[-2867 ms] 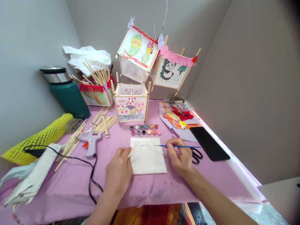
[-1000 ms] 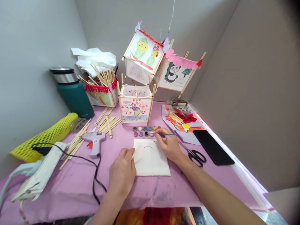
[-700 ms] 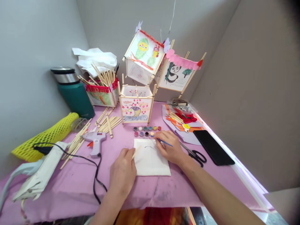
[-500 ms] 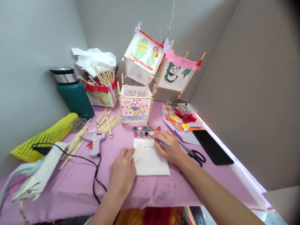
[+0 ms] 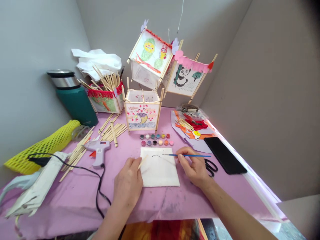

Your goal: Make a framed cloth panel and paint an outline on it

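Small craft workspace — glue gun (image 5: 99,152), paint pots (image 5: 155,142), stick-framed paper boxes (image 5: 142,116) — cloth-covered table (image 5: 82,195).

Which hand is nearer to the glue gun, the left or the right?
Left. The left hand is right of the glue gun, apart from it; the right hand is farther right, across the sheet.

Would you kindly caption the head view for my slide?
Right hand holds a blue brush over a white sheet, paint pots beyond.
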Demonstrator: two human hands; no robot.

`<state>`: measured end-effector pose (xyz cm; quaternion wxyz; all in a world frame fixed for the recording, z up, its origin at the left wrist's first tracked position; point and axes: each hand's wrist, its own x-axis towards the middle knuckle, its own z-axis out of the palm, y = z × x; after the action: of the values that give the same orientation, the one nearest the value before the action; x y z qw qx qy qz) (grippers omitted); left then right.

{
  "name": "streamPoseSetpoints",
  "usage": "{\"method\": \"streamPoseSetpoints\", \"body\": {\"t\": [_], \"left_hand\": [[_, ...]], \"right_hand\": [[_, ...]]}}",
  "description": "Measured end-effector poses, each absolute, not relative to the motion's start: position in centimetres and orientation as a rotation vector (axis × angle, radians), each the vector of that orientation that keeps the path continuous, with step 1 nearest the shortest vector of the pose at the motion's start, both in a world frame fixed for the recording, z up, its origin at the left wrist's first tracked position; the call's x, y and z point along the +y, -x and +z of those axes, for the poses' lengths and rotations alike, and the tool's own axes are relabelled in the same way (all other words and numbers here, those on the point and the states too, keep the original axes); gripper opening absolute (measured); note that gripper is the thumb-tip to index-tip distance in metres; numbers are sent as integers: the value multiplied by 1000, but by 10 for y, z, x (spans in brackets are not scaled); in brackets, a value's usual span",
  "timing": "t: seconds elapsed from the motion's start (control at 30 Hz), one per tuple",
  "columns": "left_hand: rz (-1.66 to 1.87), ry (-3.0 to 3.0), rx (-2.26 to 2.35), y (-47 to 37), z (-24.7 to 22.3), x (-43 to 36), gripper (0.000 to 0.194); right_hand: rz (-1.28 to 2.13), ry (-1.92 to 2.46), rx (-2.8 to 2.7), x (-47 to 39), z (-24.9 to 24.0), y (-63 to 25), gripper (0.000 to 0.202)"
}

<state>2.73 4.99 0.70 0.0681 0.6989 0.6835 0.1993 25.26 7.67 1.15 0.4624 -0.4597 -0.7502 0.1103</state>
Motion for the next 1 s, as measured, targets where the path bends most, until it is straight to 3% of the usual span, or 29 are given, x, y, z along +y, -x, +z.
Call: {"method": "streamPoseSetpoints", "body": {"t": [1.0], "left_hand": [[583,-2086,2066,-28,9,49,39]], "right_hand": [[215,1138,-1941,76,11,-243,13]]}}
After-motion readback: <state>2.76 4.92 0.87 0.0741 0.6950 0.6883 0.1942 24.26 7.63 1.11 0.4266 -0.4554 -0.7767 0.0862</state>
